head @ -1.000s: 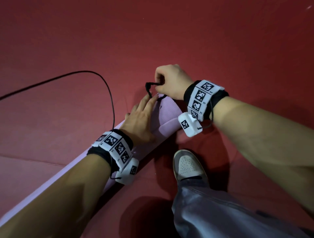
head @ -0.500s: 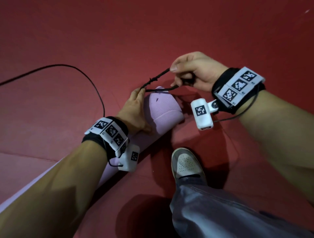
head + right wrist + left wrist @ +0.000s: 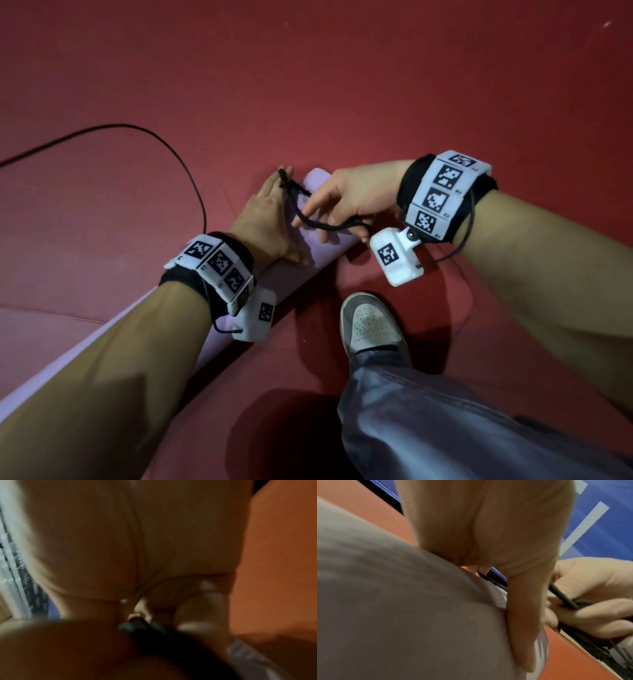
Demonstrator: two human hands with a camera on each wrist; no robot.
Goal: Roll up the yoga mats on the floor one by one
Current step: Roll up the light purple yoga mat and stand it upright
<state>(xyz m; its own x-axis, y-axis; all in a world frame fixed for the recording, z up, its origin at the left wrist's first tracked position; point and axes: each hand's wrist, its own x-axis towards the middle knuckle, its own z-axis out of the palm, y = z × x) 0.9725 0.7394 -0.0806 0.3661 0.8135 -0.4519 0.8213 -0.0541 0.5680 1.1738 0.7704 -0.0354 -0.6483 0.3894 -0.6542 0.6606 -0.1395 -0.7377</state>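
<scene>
since half a second ago my right hand (image 3: 346, 202) has dropped from above the roll down onto its end, bringing the cord (image 3: 320, 222) with it, and my left hand (image 3: 265, 222) has slid a little further along the mat (image 3: 308, 255).

this lilac mat is fully rolled, i judge; it lies as a long tube slanting across the red floor (image 3: 342, 85), from the lower left edge of my view up toward the middle. what seems left for it is the tie: the black cord is looped but not yet round the roll. no other mat shows, so i cannot tell how many remain.

left grip: fingers straight and spread, palm pressing flat on top of the roll near its end, thumb (image 3: 524, 622) laid along the side. the far end of the cord sits at my fingertips; whether they pinch it i cannot tell.

right grip: fingers curled, with the cord loop hooked between them, the fingertips touching the roll's end.

a thin black cable (image 3: 171, 147) curves over the floor beyond my left wrist, and my shoe (image 3: 371, 323) stands just beside the roll.
</scene>
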